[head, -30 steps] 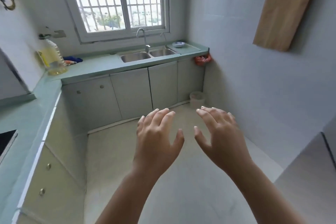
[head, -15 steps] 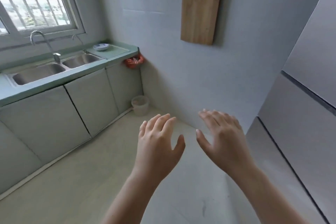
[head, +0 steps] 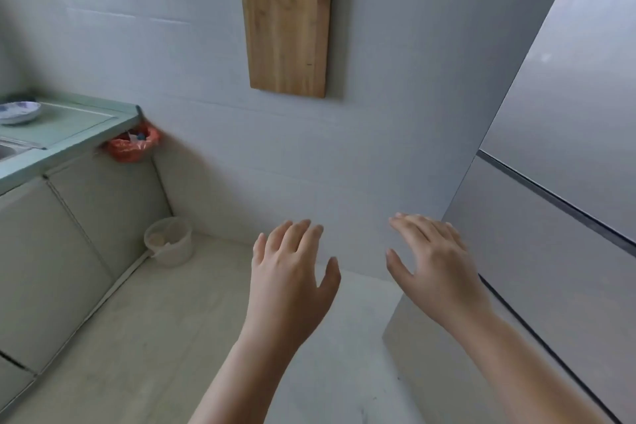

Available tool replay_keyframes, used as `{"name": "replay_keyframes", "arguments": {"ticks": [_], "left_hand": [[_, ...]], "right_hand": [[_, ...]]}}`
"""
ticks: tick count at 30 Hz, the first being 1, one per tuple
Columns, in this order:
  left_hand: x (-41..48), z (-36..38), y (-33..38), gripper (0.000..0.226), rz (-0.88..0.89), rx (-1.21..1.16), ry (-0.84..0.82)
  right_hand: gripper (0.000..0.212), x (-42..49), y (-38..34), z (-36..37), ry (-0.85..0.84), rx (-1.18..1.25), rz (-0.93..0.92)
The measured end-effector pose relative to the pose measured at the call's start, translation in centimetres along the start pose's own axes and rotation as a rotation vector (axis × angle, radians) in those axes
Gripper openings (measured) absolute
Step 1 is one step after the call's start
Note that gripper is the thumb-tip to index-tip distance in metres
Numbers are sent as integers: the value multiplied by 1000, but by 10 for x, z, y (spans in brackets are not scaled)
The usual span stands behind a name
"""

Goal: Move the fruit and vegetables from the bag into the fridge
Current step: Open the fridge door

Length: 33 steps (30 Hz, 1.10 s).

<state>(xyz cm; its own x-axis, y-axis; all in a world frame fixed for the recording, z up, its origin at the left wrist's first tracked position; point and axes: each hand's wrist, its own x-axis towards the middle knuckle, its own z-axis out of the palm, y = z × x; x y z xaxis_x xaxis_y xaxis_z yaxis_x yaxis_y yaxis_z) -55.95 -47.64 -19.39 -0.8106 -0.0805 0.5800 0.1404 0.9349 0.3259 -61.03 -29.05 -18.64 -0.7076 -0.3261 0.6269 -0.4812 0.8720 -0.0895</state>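
A tall grey fridge (head: 550, 182) fills the right side of the view, its doors closed, with dark seams between the compartments. My left hand (head: 292, 272) and my right hand (head: 433, 268) float side by side in front of me, palms down, fingers spread, holding nothing. The right hand is close to the fridge's left edge without touching it. A red plastic bag (head: 132, 144) hangs at the corner of the green counter (head: 72, 127), far left of both hands. What the bag holds is hard to make out.
A wooden cutting board (head: 287, 24) hangs on the tiled wall ahead. A small white bucket (head: 169, 241) stands on the floor by the cabinets (head: 62, 244). A white bowl (head: 19, 112) sits on the counter beside a sink (head: 7, 148).
The view has swung to the right: the window and sink slid out on the left and the fridge came in on the right. Both hands stay open in front of me.
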Motion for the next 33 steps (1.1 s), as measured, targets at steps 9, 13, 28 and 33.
{"name": "replay_keyframes", "arguments": {"ticks": [9, 13, 28, 33], "left_hand": [[109, 73, -7, 45, 168, -103, -46], [176, 111, -5, 46, 279, -131, -70], [343, 227, 42, 44, 625, -370, -93], [390, 260, 63, 44, 752, -478, -119]], "right_hand": [[44, 82, 72, 38, 70, -136, 102], [43, 127, 113, 54, 110, -221, 152], [44, 242, 240, 52, 76, -671, 248], [43, 267, 276, 38, 14, -885, 248]]}}
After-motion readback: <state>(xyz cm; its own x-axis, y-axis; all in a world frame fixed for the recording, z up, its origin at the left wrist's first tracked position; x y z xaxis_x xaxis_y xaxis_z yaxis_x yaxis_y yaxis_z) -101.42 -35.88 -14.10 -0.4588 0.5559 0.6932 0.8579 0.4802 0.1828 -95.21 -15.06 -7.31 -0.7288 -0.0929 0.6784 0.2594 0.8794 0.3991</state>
